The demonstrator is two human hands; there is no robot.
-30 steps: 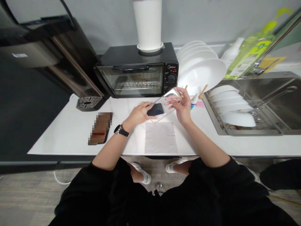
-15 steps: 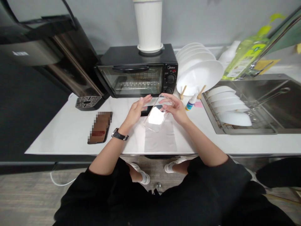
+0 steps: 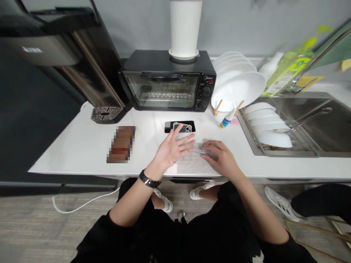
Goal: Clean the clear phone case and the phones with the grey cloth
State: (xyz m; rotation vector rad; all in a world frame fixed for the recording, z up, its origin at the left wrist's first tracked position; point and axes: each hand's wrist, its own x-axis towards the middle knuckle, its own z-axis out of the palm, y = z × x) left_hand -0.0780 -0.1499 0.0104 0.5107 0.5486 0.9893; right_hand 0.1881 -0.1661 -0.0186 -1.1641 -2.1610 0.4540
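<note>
A clear phone case (image 3: pixel 184 128) lies on the white counter (image 3: pixel 82 146), its top end over a black phone (image 3: pixel 169 127) lying flat in front of the toaster oven. My left hand (image 3: pixel 172 149), with a watch at the wrist, hovers palm down with fingers spread, and its fingertips reach the lower part of the case. My right hand (image 3: pixel 221 156) rests palm down on a grey cloth (image 3: pixel 192 166) at the counter's front edge. Its fingers are bent and smeared by motion, so its grip is unclear.
A black toaster oven (image 3: pixel 167 86) with a white paper roll (image 3: pixel 184 29) on top stands behind. A coffee machine (image 3: pixel 82 73) is at left, a brown wallet (image 3: pixel 121 143) beside it. White plates (image 3: pixel 238 86), a small bottle (image 3: pixel 227 119) and a sink rack with bowls (image 3: pixel 270 128) are at right.
The clear case, held up in both hands before, now lies on the counter over the black phone. Both hands came down; the right one dropped onto the grey cloth.
</note>
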